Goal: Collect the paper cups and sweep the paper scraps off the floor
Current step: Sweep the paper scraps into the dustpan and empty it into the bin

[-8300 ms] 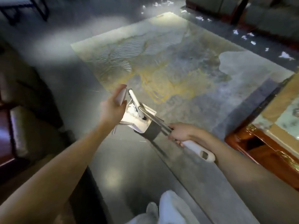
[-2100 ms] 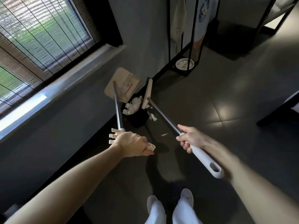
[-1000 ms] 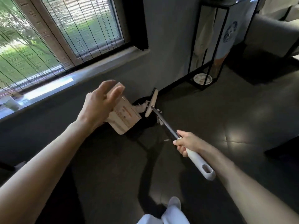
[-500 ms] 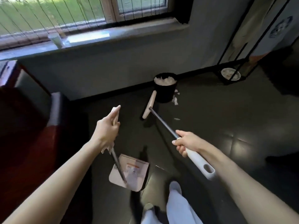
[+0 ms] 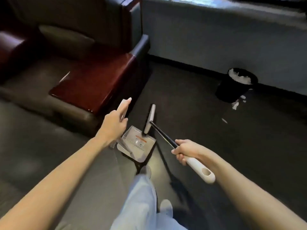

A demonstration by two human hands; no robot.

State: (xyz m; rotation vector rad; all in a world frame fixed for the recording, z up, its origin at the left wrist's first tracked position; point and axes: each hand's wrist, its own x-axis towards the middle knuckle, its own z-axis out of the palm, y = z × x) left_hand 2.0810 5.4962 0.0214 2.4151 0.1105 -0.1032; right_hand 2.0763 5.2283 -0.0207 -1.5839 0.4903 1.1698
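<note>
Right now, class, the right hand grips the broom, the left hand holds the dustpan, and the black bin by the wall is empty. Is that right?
Not quite. The head view shows the black bin full of white paper, not empty. The right hand does grip the broom, the left hand the dustpan.

A dark armchair (image 5: 54, 97) is standing on the left, a cushion (image 5: 66, 39) lying in it, its glossy reddish arm (image 5: 93, 83) catching light; a grey wall (image 5: 216, 39) is running behind.
</note>
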